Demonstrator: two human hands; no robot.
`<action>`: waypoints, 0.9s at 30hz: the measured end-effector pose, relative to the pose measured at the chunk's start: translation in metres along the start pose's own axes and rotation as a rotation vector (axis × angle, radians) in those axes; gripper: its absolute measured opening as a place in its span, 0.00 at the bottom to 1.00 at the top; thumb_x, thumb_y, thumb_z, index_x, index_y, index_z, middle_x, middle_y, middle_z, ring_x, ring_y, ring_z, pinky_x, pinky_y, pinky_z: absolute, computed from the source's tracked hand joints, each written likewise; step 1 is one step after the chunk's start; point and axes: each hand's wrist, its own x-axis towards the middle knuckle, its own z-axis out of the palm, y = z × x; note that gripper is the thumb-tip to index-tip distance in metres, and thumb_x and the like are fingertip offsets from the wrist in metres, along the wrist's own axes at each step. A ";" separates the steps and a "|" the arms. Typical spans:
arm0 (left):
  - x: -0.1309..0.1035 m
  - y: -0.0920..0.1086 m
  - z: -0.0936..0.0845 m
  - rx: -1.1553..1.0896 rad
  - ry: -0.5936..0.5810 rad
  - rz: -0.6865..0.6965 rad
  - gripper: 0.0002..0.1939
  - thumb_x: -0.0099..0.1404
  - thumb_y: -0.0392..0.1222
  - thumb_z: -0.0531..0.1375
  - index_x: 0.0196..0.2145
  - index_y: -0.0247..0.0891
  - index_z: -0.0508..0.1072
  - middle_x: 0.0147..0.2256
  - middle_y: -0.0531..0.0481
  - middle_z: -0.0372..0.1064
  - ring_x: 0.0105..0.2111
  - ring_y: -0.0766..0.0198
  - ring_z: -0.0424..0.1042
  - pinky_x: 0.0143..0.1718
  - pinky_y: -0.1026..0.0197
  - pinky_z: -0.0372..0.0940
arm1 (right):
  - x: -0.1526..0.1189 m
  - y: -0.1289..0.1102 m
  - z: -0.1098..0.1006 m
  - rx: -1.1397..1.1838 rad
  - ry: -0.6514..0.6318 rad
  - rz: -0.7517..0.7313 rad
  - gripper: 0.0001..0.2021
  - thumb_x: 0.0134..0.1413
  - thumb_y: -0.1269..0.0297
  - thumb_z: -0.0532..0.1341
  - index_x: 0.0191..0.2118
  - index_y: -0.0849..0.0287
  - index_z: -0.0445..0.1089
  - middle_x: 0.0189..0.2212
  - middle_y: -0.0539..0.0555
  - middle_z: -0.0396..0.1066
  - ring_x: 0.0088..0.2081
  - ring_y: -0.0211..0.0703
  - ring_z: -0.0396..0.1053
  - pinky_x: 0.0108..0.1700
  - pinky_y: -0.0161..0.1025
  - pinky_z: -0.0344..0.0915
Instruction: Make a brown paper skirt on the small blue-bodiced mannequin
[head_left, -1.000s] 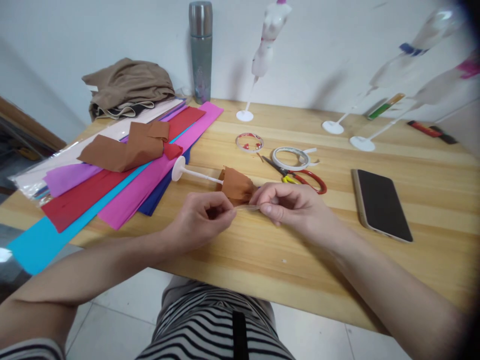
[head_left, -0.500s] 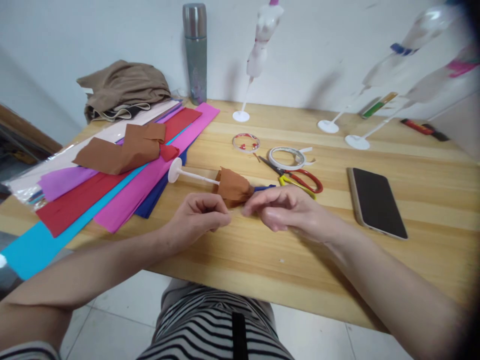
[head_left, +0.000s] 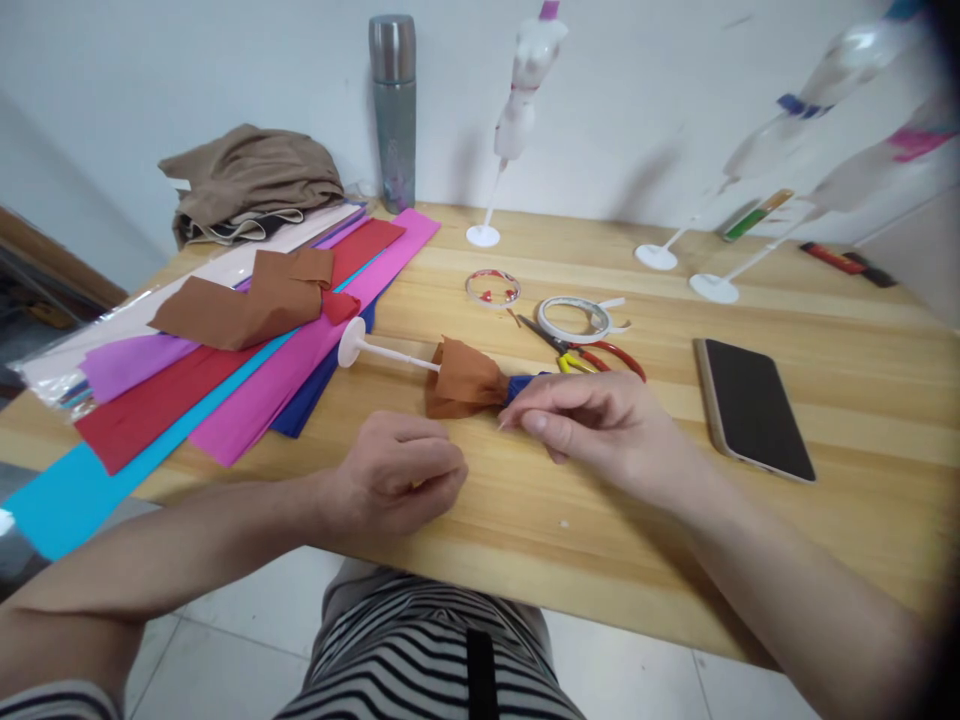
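My left hand (head_left: 405, 472) is curled into a loose fist above the table's near part. Its inner side is turned away, so whatever it may hold is hidden. My right hand (head_left: 592, 420) pinches a thin pale sliver (head_left: 502, 426) between thumb and forefinger, too small to name. Just beyond both hands, a small dress form lies on its side, its white stand (head_left: 394, 354) pointing left. A brown crepe paper skirt (head_left: 469, 378) wraps it, gathered at the waist, with a blue part (head_left: 521, 387) beside the gathers. My right hand covers the rest of the form.
Scissors (head_left: 555, 342), a tape roll (head_left: 544, 320) and a clear ring (head_left: 493, 303) lie beyond my right hand. A phone (head_left: 757, 410) is at right. Coloured paper strips (head_left: 247, 400) and folded cloth (head_left: 247, 180) cover the left. A flask (head_left: 394, 130) and white dress forms (head_left: 517, 125) stand behind.
My left hand has drawn back toward me and turned knuckles up, curling closed. The right hand's fingertips have come together in a pinch. The gap between the hands is wider.
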 end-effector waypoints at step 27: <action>0.021 -0.020 -0.031 -0.009 -0.245 -0.266 0.12 0.66 0.31 0.57 0.24 0.35 0.71 0.26 0.53 0.66 0.24 0.72 0.61 0.27 0.67 0.55 | 0.036 0.020 0.030 -0.518 0.292 -0.399 0.08 0.56 0.72 0.59 0.27 0.56 0.65 0.25 0.50 0.67 0.25 0.38 0.62 0.29 0.36 0.58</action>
